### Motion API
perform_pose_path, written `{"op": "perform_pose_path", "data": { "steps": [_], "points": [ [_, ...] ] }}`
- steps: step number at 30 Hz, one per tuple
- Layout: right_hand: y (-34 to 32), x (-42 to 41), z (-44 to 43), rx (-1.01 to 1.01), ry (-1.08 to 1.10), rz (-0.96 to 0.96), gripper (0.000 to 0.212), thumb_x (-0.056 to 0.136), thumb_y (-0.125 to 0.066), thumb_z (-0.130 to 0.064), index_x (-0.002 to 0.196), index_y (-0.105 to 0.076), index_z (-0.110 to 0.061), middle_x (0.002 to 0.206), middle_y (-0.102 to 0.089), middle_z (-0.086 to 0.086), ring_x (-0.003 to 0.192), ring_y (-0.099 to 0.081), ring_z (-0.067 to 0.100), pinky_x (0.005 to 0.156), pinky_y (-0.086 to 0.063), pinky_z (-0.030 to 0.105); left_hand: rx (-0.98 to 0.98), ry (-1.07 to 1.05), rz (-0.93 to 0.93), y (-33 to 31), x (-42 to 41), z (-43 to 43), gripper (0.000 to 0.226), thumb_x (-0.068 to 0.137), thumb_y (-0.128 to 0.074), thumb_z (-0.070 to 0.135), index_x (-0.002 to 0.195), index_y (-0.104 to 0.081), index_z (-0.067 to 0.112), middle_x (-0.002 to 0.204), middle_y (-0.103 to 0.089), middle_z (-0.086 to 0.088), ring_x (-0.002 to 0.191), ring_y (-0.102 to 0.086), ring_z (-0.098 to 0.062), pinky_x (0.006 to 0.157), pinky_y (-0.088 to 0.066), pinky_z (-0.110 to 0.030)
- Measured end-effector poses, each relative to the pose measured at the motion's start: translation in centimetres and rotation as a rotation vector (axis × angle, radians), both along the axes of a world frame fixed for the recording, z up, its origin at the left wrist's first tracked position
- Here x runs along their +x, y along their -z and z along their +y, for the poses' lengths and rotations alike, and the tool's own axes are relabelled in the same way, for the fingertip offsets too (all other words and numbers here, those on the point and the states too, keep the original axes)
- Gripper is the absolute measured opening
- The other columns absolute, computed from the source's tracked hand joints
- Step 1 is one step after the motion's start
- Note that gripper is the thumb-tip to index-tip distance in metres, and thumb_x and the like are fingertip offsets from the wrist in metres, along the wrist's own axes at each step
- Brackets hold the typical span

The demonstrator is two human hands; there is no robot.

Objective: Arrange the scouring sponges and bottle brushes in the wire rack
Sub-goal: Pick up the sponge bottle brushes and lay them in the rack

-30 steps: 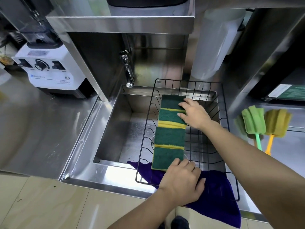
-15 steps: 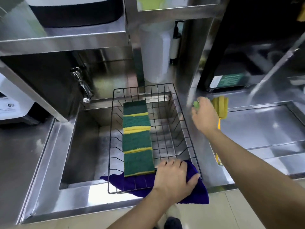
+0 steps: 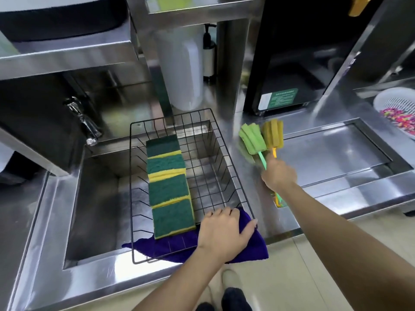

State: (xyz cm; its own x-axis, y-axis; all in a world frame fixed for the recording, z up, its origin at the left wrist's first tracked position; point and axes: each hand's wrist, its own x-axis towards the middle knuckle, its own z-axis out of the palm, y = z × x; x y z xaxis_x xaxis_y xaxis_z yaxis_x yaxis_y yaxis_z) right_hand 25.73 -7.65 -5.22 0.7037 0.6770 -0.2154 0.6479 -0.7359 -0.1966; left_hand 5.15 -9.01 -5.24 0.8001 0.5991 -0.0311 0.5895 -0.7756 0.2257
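Clearly the sponges are done and the brushes are in hand. From the head camera, the right hand [image 3: 279, 175] is closed around the handles of the green brush [image 3: 251, 140] and the yellow brush [image 3: 272, 136], beside the rack [image 3: 233, 169] on the counter. The left hand [image 3: 224, 234] lies flat on the rack's near corner, over a purple cloth [image 3: 253, 250], gripping nothing. Four green-and-yellow sponges [image 3: 168, 187] overlap in a row. Next, I judge, the brushes go into the free right side.
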Motion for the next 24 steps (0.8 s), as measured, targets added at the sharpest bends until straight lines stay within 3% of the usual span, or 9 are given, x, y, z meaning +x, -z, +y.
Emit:
{"op": "perform_pose_path", "data": {
  "steps": [4,7,10,15,19,24],
  "points": [
    [0.1,0.2,-0.1,0.127,0.031,0.106,0.018,0.091,-0.044,-0.015,0.102,-0.05,-0.002,0.111,-0.06,0.026,0.101,-0.057,0.044,0.075,-0.043,0.04,0.006,-0.013,-0.017,0.0,-0.1,0.0,0.078,0.081,-0.006,0.065,0.103,-0.063,0.015,0.103,-0.067,-0.004,0.094,-0.059,-0.022,0.082,-0.042,-0.036],
    [-0.5,0.3,0.2,0.292,0.022,0.154,0.02,0.092,-0.047,-0.02,0.092,-0.049,0.0,0.093,-0.061,0.027,0.089,-0.058,0.044,0.067,-0.039,0.038,0.019,-0.018,-0.033,0.0,-0.3,-0.1,0.079,0.08,-0.005,0.065,0.1,-0.062,0.014,0.101,-0.067,-0.004,0.093,-0.059,-0.023,0.081,-0.042,-0.037],
    [-2.3,-0.2,0.8,0.455,0.009,0.203,0.025,0.093,-0.049,-0.023,0.088,-0.048,0.002,0.069,-0.052,0.013,0.075,-0.054,0.037,0.063,-0.037,0.036,0.028,-0.02,-0.047,-0.1,-0.6,0.0,0.079,0.079,-0.005,0.065,0.098,-0.063,0.014,0.1,-0.068,-0.004,0.091,-0.059,-0.023,0.079,-0.043,-0.037],
    [-5.7,-2.4,3.0,0.655,-0.071,0.264,0.023,0.094,-0.048,-0.024,0.089,-0.046,-0.002,0.059,-0.043,0.0,0.06,-0.046,0.025,0.057,-0.039,0.036,0.017,-0.05,-0.063,-0.2,-1.3,0.1,0.07,0.084,-0.018,0.062,0.09,-0.067,0.013,0.087,-0.071,-0.005,0.079,-0.064,-0.025,0.07,-0.048,-0.037],
    [-6.6,-5.6,5.0,0.614,-0.139,0.455,0.022,0.094,-0.05,-0.026,0.087,-0.042,-0.006,0.064,-0.048,0.004,0.03,-0.051,0.013,0.029,-0.039,0.023,0.023,-0.067,-0.069,-0.1,-2.1,0.4,0.063,0.086,-0.026,0.06,0.088,-0.068,0.013,0.082,-0.071,-0.006,0.075,-0.064,-0.025,0.066,-0.049,-0.036],
    [-4.1,-9.9,6.4,0.297,-0.253,0.614,0.021,0.095,-0.047,-0.026,0.09,-0.041,-0.006,0.063,-0.051,0.01,0.027,-0.051,0.015,0.027,-0.042,0.025,0.008,-0.059,-0.137,-0.2,-3.3,0.9,0.069,0.086,-0.017,0.06,0.101,-0.065,0.013,0.09,-0.069,-0.007,0.082,-0.061,-0.026,0.074,-0.047,-0.037]
  ]
}}
